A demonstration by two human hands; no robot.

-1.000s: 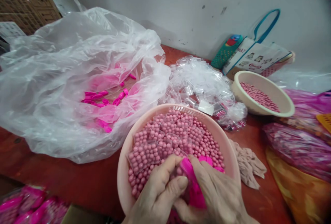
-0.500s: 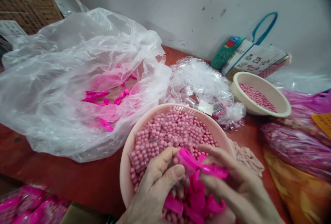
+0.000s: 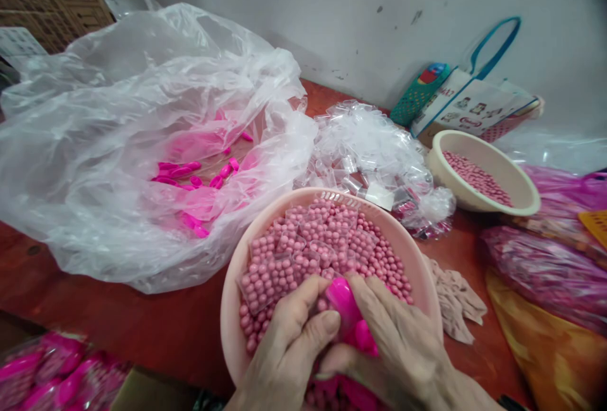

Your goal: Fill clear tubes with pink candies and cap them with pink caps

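Both hands meet over the near side of a light pink basin (image 3: 231, 310). My left hand (image 3: 279, 335) is closed, thumb and forefinger gripping a small clear container of pink beads (image 3: 323, 304), mostly hidden by the fingers. My right hand (image 3: 403, 329) curls over a bright pink plastic cap (image 3: 342, 296) at that container's end; whether the cap is fully seated cannot be seen. More pink caps (image 3: 364, 337) show under the right fingers. Clear bead-filled containers (image 3: 272, 278) and loose pink beads (image 3: 397, 275) fill the basin.
A large clear plastic bag (image 3: 118, 114) with pink caps (image 3: 222, 174) lies left. Behind the basin is a heap of empty clear containers (image 3: 370, 139). A cream bowl (image 3: 526, 193) of beads, a crumpled cloth (image 3: 458, 300) and a cartoon-print bag (image 3: 474, 104) stand right. Packed pink pieces (image 3: 57, 373) sit lower left.
My right hand has moved left and closed over the pink cap at the container; before, its fingers were apart around several loose caps. The view has shifted slightly.
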